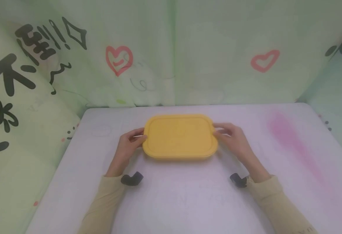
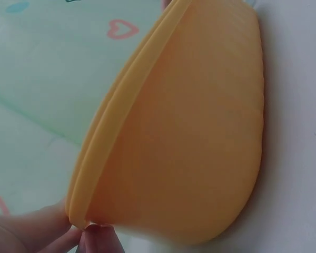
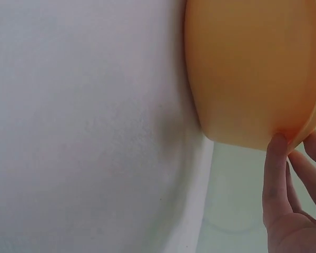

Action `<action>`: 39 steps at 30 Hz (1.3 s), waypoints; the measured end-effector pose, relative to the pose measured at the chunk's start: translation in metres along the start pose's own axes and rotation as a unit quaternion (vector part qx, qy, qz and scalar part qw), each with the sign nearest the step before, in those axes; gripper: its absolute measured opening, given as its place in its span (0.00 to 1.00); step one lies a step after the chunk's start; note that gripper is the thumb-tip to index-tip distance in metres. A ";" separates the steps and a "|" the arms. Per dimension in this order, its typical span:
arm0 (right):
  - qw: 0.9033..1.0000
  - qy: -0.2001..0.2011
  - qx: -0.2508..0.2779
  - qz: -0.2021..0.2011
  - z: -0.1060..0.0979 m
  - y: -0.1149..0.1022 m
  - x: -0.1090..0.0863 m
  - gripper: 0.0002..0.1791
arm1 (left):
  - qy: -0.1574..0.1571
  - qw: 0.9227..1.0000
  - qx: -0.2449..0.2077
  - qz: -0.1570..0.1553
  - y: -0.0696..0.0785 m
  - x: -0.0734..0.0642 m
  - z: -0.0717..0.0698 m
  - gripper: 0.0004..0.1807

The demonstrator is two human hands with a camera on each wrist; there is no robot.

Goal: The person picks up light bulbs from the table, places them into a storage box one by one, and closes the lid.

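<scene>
A yellow lidded plastic container (image 1: 180, 136), rectangular with rounded corners, is at the far middle of the table in the head view. My left hand (image 1: 129, 144) pinches the lid's rim at the left end. At the opposite end, my right hand (image 1: 233, 138) pinches the rim too, with a finger (image 3: 276, 168) under the edge in the right wrist view. The left wrist view shows the container's smooth side (image 2: 184, 137) below the lid rim (image 2: 108, 126). Whether its base touches the table I cannot tell. The inside is hidden by the lid.
The white table (image 1: 176, 198) has a pink stain (image 1: 291, 139) on its right part. Pale green curtains with red hearts (image 1: 119, 60) and black writing hang behind it and at both sides. Black wrist bands (image 1: 132, 179) show at both cuffs.
</scene>
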State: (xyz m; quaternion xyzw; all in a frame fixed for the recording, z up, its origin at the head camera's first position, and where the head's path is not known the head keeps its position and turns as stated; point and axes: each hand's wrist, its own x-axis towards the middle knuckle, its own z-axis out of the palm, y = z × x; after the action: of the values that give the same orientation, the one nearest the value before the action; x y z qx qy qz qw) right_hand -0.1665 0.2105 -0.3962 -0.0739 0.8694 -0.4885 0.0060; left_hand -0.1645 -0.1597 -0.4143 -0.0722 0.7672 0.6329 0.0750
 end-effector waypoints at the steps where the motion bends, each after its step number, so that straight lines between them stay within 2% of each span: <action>1: 1.000 0.001 -0.001 0.000 0.000 0.000 0.000 0.22 | 0.000 1.000 0.000 -0.001 0.000 0.000 0.000 0.25; 8: 1.000 -0.001 -0.001 0.009 -0.001 -0.001 -0.003 0.23 | 0.003 1.000 0.005 -0.008 0.001 -0.001 0.002 0.26; 16: 1.000 -0.011 0.005 0.001 0.000 0.002 -0.001 0.23 | 0.011 0.999 0.045 -0.015 0.003 0.000 0.001 0.24; 19: 1.000 -0.013 0.004 -0.003 0.000 0.002 -0.001 0.23 | 0.014 0.998 0.063 -0.009 0.003 0.001 0.000 0.24; 26: 0.999 -0.010 -0.033 -0.021 -0.004 -0.003 -0.003 0.24 | 0.028 0.994 0.074 0.070 0.010 -0.001 -0.002 0.23; 32: 0.997 0.002 -0.045 -0.064 -0.009 -0.011 -0.008 0.24 | 0.023 0.991 0.085 0.101 0.019 -0.006 -0.002 0.23; 39: 0.993 0.004 -0.079 -0.087 -0.010 -0.027 -0.019 0.28 | 0.018 0.979 0.121 0.165 0.030 -0.021 0.002 0.22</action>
State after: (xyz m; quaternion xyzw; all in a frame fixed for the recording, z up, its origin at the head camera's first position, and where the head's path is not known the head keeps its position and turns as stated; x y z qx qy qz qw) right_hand -0.1457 0.2081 -0.3691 -0.1470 0.8955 -0.4177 -0.0458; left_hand -0.1499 -0.1518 -0.3815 0.0537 0.8407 0.5376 -0.0355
